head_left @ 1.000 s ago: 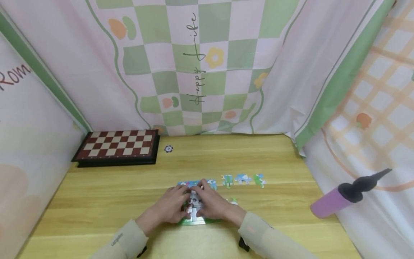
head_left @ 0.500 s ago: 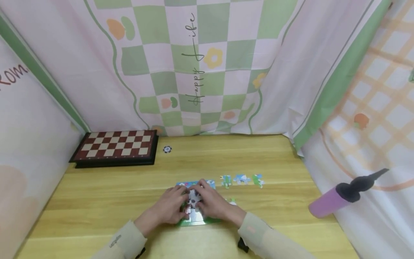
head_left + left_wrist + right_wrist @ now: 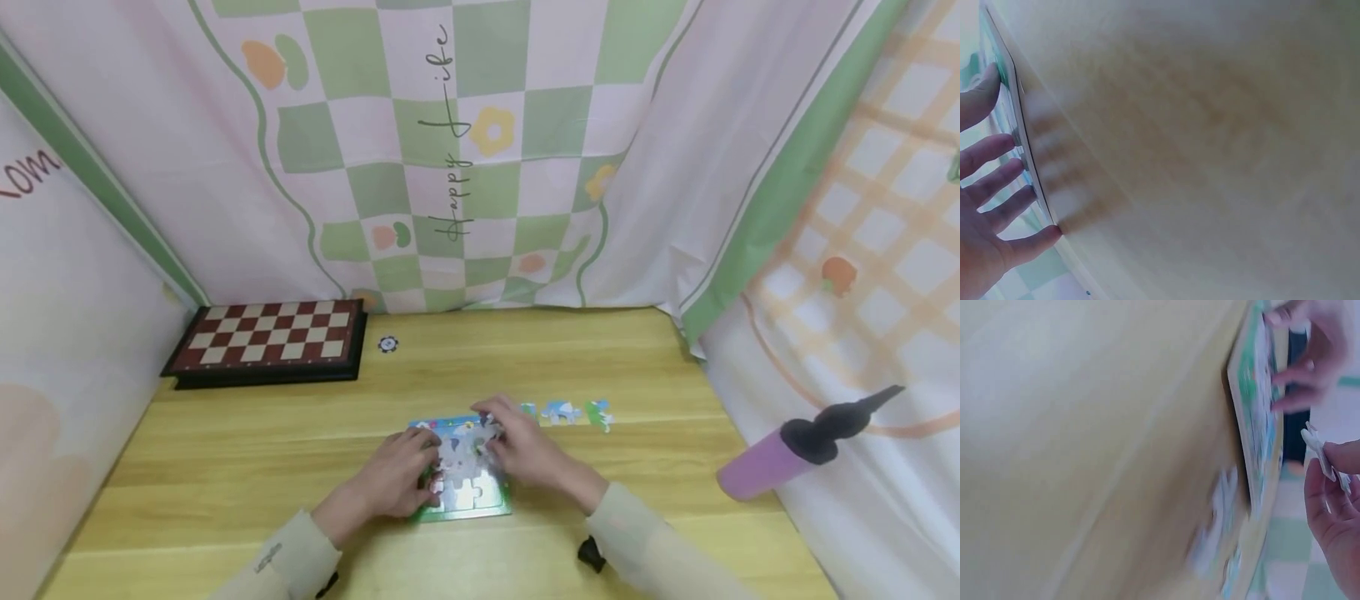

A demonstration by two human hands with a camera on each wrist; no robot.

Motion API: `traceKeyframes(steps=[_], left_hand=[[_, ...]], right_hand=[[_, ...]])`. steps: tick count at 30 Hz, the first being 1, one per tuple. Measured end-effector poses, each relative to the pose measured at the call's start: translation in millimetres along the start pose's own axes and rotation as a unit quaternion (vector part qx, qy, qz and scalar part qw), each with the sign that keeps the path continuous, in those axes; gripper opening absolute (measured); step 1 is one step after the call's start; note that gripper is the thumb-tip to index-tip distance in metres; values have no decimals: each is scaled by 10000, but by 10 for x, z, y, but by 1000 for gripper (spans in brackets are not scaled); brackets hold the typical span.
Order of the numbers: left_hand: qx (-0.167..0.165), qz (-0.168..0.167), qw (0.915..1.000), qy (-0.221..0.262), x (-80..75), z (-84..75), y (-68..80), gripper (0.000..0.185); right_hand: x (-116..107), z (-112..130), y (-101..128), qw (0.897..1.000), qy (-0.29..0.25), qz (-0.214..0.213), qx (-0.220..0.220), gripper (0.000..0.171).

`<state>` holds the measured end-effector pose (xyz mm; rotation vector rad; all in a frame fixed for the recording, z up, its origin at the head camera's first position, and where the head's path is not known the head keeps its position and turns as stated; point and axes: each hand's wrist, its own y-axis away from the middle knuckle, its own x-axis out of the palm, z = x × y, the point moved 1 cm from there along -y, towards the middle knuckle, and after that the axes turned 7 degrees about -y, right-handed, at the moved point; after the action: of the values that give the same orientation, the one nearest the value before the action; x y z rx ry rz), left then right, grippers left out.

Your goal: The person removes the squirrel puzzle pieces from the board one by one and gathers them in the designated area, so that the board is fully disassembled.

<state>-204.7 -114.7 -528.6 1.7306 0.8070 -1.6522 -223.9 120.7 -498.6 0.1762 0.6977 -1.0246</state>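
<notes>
Left hand (image 3: 393, 482) flat, fingers straight, pressing jigsaw puzzle (image 3: 463, 485) near table's (image 3: 225, 450) front edge, centre. Right hand (image 3: 525, 450) pinches thin white puzzle piece (image 3: 1317, 452) just above puzzle's far right corner. Best done: keep tray pinned, line up tabs, press flat. Glossy card, knobbed shapes; loose pieces (image 3: 570, 413) lie just right.

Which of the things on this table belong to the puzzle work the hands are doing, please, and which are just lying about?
In use: puzzle board, piece pinched by right hand, loose pieces, left hand steadying the board.

Lying about: chessboard, poker chip, purple pump.
</notes>
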Motion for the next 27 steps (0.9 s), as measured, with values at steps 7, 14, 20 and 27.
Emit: traceKeyframes(steps=[7, 14, 20, 27], left_hand=[[-41, -11, 10000, 63, -7, -11, 5, 43], [-38, 33, 9999, 102, -23, -17, 7, 46], [-24, 32, 9999, 130, -16, -17, 5, 47], [-21, -25, 9999, 109, 2, -7, 4, 47]], right_hand=[[-341, -247, 276, 9967, 232, -768, 99, 53], [-541, -428, 564, 9922, 727, -838, 577, 50], [-617, -510, 722, 9900, 856, -462, 1021, 47], [-607, -581, 787, 9893, 875, -51, 1164, 46]])
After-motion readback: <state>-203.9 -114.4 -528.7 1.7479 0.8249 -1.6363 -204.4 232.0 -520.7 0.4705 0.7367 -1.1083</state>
